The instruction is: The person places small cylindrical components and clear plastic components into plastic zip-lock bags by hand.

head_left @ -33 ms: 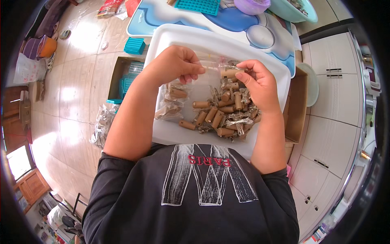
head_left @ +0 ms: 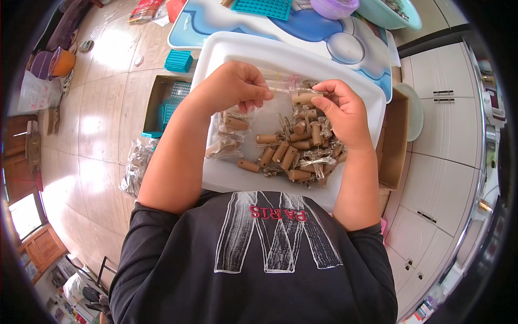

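Over the white tub (head_left: pixel 218 46), my left hand (head_left: pixel 244 86) pinches thumb to forefinger on the edge of what looks like a clear plastic bag (head_left: pixel 278 81), faint against the tub. My right hand (head_left: pixel 341 105) grips a brown cylinder (head_left: pixel 303 99) with silvery strands along it, at the bag's right end. Below my right hand lies a heap of similar brown cylinders (head_left: pixel 288 157), mixed with shiny metallic pieces and strands. Beside the heap, under my left wrist, are clear bags (head_left: pixel 225 146) with brown cylinders inside.
A blue-and-white patterned table (head_left: pixel 313 29) stands beyond the tub, carrying a teal grid tray (head_left: pixel 261 7), a purple bowl (head_left: pixel 334 7) and a pale green basin (head_left: pixel 388 19). Cardboard boxes (head_left: pixel 395 140) flank the tub. Left on the floor are a teal basket (head_left: pixel 178 61) and a bagged bundle (head_left: pixel 137 164).
My right hand and the brown cylinder have shifted very slightly. Otherwise the scene looks the same.
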Demonstrator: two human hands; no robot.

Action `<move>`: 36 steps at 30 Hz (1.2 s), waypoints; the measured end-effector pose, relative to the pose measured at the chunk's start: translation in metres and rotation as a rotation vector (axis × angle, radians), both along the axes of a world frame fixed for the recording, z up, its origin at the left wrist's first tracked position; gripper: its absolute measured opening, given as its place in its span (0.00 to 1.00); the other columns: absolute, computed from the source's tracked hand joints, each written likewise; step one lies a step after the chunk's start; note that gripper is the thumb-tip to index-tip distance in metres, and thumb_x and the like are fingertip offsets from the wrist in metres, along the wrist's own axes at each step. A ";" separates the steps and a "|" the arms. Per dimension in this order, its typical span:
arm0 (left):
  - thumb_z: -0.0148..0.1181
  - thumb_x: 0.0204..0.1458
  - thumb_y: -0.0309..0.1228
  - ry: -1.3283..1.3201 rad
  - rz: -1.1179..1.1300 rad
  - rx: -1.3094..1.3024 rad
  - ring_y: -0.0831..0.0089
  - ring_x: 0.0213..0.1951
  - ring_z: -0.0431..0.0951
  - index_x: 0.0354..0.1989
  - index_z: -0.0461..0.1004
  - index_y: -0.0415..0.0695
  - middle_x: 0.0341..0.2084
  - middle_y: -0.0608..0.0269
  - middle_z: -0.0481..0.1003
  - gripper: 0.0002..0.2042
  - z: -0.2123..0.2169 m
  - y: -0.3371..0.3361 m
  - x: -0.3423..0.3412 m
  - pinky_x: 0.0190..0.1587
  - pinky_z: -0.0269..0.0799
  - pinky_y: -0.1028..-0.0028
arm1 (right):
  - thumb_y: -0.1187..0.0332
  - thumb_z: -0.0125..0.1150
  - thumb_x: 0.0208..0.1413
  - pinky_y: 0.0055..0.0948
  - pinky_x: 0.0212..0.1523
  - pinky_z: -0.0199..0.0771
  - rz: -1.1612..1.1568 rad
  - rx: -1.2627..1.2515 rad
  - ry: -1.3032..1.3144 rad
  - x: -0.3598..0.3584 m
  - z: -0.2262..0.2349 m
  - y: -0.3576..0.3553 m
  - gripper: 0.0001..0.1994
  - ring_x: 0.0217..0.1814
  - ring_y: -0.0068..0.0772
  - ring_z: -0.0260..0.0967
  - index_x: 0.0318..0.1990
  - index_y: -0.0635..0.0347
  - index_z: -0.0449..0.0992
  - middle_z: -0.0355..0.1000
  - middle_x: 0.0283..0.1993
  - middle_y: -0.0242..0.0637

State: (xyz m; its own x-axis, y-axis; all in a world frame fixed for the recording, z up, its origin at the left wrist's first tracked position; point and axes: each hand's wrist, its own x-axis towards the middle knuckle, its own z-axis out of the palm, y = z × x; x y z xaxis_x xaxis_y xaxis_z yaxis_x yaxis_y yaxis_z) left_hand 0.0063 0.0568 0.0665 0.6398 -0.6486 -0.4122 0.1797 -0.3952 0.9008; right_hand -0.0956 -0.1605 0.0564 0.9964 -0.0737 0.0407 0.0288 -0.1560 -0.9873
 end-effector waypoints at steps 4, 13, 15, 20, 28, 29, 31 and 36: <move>0.63 0.44 0.29 0.027 -0.083 -0.005 0.81 0.18 0.70 0.26 0.74 0.38 0.16 0.66 0.73 0.07 -0.006 -0.002 -0.001 0.20 0.66 0.81 | 0.77 0.61 0.47 0.14 0.31 0.63 0.043 -0.055 0.034 0.001 -0.002 0.001 0.09 0.30 0.13 0.61 0.37 0.63 0.71 0.67 0.29 0.25; 0.65 0.42 0.32 -0.073 -0.141 -0.050 0.81 0.25 0.72 0.33 0.75 0.37 0.21 0.65 0.74 0.12 -0.018 -0.013 -0.009 0.29 0.67 0.81 | 0.77 0.61 0.46 0.15 0.31 0.62 0.022 -0.023 -0.003 0.002 -0.005 0.010 0.09 0.30 0.14 0.60 0.37 0.63 0.72 0.67 0.29 0.25; 0.67 0.40 0.31 0.050 -0.101 -0.093 0.80 0.27 0.72 0.35 0.75 0.36 0.22 0.66 0.74 0.14 -0.020 -0.017 -0.011 0.32 0.68 0.81 | 0.77 0.60 0.47 0.15 0.31 0.62 0.033 -0.034 0.001 0.002 -0.005 0.010 0.09 0.30 0.13 0.60 0.37 0.63 0.72 0.68 0.30 0.25; 0.67 0.40 0.28 0.226 -0.040 -0.248 0.78 0.30 0.73 0.39 0.72 0.33 0.27 0.64 0.75 0.17 -0.025 -0.024 -0.016 0.36 0.70 0.79 | 0.76 0.60 0.49 0.14 0.33 0.63 0.109 0.081 0.129 0.002 0.001 0.011 0.09 0.31 0.13 0.61 0.38 0.65 0.71 0.68 0.30 0.26; 0.67 0.40 0.29 0.296 0.111 -0.316 0.75 0.31 0.74 0.43 0.70 0.33 0.29 0.62 0.75 0.21 -0.012 -0.027 -0.018 0.37 0.71 0.78 | 0.73 0.59 0.50 0.14 0.35 0.63 -0.145 0.194 -0.013 0.004 -0.008 0.022 0.09 0.32 0.15 0.63 0.39 0.65 0.72 0.69 0.30 0.28; 0.67 0.41 0.30 0.298 0.135 -0.346 0.75 0.31 0.74 0.42 0.71 0.34 0.29 0.62 0.75 0.20 -0.014 -0.027 -0.018 0.37 0.71 0.78 | 0.72 0.60 0.50 0.14 0.35 0.63 -0.155 0.073 -0.059 0.004 -0.007 0.021 0.09 0.31 0.16 0.62 0.39 0.65 0.73 0.68 0.31 0.28; 0.67 0.41 0.31 0.298 0.164 -0.376 0.76 0.31 0.74 0.42 0.71 0.34 0.28 0.62 0.75 0.20 -0.018 -0.025 -0.017 0.36 0.70 0.78 | 0.71 0.60 0.50 0.15 0.34 0.63 -0.160 -0.046 -0.105 0.005 -0.007 0.021 0.10 0.30 0.16 0.62 0.39 0.64 0.74 0.68 0.32 0.29; 0.64 0.45 0.32 0.237 0.165 -0.303 0.80 0.29 0.73 0.39 0.73 0.35 0.27 0.64 0.75 0.15 -0.022 -0.025 -0.015 0.32 0.68 0.80 | 0.71 0.62 0.48 0.16 0.33 0.62 -0.030 -0.118 -0.085 0.002 -0.015 0.024 0.10 0.32 0.17 0.60 0.40 0.58 0.77 0.66 0.40 0.30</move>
